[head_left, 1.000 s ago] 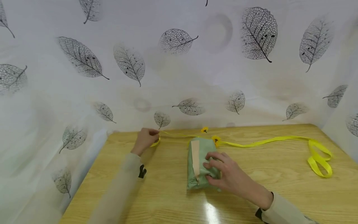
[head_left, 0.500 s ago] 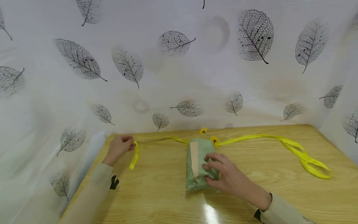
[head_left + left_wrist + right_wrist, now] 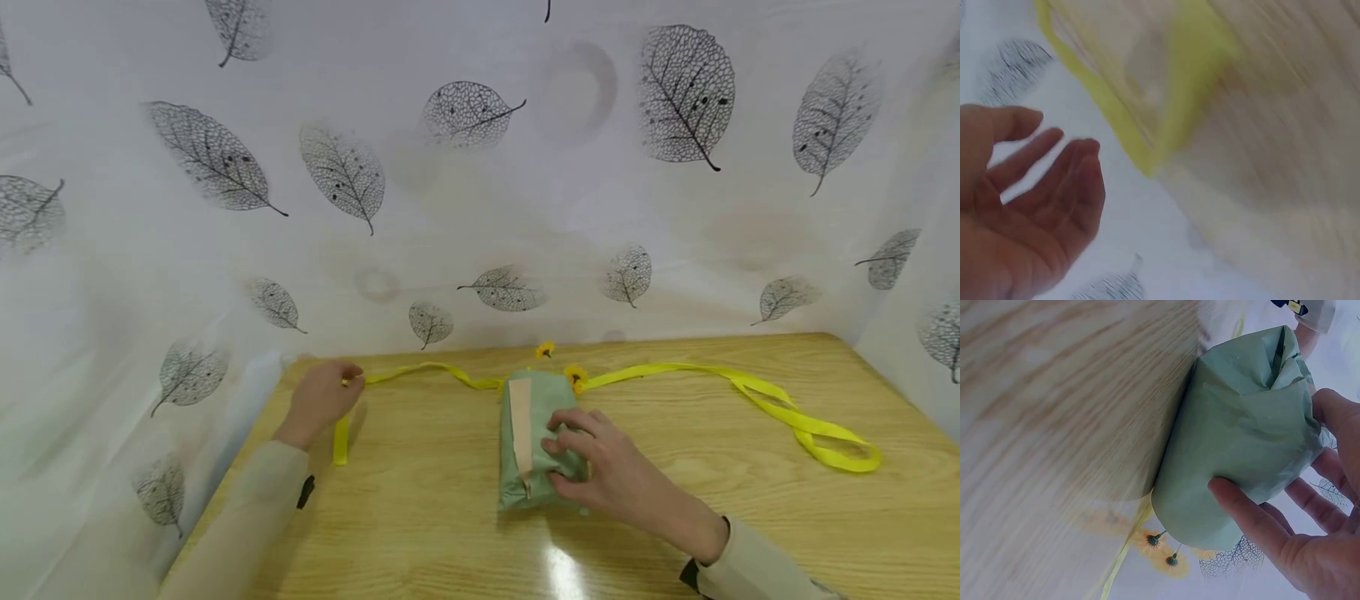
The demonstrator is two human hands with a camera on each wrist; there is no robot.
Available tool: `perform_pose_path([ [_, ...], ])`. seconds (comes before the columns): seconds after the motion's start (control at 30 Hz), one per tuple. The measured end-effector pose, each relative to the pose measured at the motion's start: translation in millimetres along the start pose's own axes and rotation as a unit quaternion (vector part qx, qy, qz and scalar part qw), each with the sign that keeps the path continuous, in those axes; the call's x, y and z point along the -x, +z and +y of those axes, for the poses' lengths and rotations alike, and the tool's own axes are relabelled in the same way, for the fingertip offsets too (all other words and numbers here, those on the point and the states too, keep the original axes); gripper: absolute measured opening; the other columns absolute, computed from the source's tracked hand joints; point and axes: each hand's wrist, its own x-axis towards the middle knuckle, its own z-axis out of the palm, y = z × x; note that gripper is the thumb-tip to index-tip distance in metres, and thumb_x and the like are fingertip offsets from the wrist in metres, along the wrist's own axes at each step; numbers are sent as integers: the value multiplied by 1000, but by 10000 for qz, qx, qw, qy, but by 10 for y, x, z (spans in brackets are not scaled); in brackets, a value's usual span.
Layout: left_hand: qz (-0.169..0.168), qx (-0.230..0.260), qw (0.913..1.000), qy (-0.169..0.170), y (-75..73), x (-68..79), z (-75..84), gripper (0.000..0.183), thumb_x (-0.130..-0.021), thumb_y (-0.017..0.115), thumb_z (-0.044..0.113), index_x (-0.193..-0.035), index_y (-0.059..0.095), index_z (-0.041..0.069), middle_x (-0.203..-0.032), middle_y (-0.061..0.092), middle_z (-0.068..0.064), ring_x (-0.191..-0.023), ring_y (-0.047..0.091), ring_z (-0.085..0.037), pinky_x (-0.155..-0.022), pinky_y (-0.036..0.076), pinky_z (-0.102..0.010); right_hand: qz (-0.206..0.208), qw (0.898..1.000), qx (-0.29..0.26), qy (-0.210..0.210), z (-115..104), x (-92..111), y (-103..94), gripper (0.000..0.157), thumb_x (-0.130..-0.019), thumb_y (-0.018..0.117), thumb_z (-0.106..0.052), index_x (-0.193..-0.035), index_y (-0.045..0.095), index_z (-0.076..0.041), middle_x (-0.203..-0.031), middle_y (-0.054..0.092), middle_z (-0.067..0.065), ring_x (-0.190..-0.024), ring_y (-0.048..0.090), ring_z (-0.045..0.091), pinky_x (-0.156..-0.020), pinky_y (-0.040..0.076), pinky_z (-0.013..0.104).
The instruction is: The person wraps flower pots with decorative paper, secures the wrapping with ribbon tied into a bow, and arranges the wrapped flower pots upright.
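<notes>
A parcel in pale green paper, with a beige strip along its top, lies on the wooden table. Curved fingers and thumb of my right hand hold it from the right. The right wrist view shows the parcel's rounded side and folded end. A yellow ribbon passes behind the parcel to both sides. By the ribbon's left end, my left hand has its fingers parted. In the left wrist view, the bent ribbon is apart from those fingertips.
Yellow flowers sit at the parcel's far end. The ribbon's right part ends in a loop on the table. A white cloth printed with dark leaves hangs behind the table and along its left side.
My left hand has drawn the ribbon out to the left and let go of it. The loop on the right has shifted slightly. My right hand has stayed on the parcel.
</notes>
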Motion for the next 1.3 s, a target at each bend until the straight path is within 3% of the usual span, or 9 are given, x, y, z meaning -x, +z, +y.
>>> perform_pose_path([
  [0.17, -822, 344, 9898, 1111, 260, -84, 494, 42, -104, 57, 18, -142, 57, 1, -142, 60, -23, -123, 63, -41, -101, 53, -55, -5, 10000, 51, 27, -19, -4, 7, 36, -66, 92, -10, -89, 66, -20, -113, 66, 2, -90, 55, 12, -71, 55, 27],
  [0.3, -1144, -52, 9754, 1885, 489, -149, 781, 45, -106, 55, 18, -148, 52, 4, -150, 53, -22, -137, 52, -42, -114, 42, -57, -22, 10000, 39, 48, -33, -15, 7, 36, -67, 92, -10, -90, 66, -20, -113, 66, 2, -90, 55, 12, -71, 54, 27],
  [0.4, -1236, -315, 9688, 2123, 575, -176, 908, 45, -106, 53, 17, -149, 51, 5, -155, 48, -22, -142, 46, -45, -118, 38, -58, -62, 10000, -26, 66, -37, -25, 12, 36, -68, 91, -10, -91, 67, -20, -114, 65, 1, -89, 54, 11, -71, 53, 27],
  [0.57, -1554, -740, 9650, 1978, 637, -215, 934, 43, -106, 52, 19, -147, 54, 6, -156, 47, -23, -142, 44, -48, -116, 38, -61, -83, 9999, -69, 85, -41, -34, 20, 35, -69, 91, -10, -91, 67, -20, -113, 65, 1, -89, 53, 10, -70, 52, 26],
  [0.77, -1744, -1190, 9664, 1465, 631, -235, 764, 46, -106, 48, 26, -149, 52, 8, -157, 47, -19, -143, 45, -45, -118, 37, -60, -74, 9999, -6, 72, -40, -44, 12, 34, -68, 91, -10, -89, 65, -20, -113, 65, 2, -88, 54, 11, -69, 52, 26],
  [0.93, -1639, -1211, 9693, 1378, 538, -170, 574, 43, -106, 50, 26, -144, 56, 7, -149, 55, -18, -137, 51, -43, -116, 40, -58, -70, 9999, -24, 82, -36, -43, 0, 34, -68, 91, -9, -88, 65, -20, -112, 65, 2, -88, 55, 11, -69, 52, 26],
  [1.1, -1723, -895, 9730, 1244, 433, -54, 438, 46, -104, 54, 27, -144, 56, 4, -152, 51, -23, -141, 46, -45, -118, 36, -59, -79, 9999, -14, 66, -31, -32, -7, 34, -68, 91, -10, -89, 65, -20, -112, 64, 1, -88, 54, 11, -70, 52, 27],
  [1.2, -1565, -685, 9778, 1215, 407, -7, 417, 47, -103, 56, 26, -144, 56, 3, -153, 50, -23, -142, 45, -45, -118, 36, -59, -78, 10000, 24, 53, -27, -26, -11, 34, -68, 91, -10, -89, 66, -20, -112, 65, 2, -88, 54, 11, -69, 52, 27],
  [1.3, -1002, -317, 9872, 1201, 426, 34, 485, 44, -104, 58, 24, -141, 58, 2, -146, 57, -22, -134, 55, -42, -113, 44, -57, -70, 9999, 75, 65, -26, -18, -18, 35, -67, 91, -10, -89, 66, -20, -112, 65, 2, -88, 55, 12, -69, 53, 27],
])
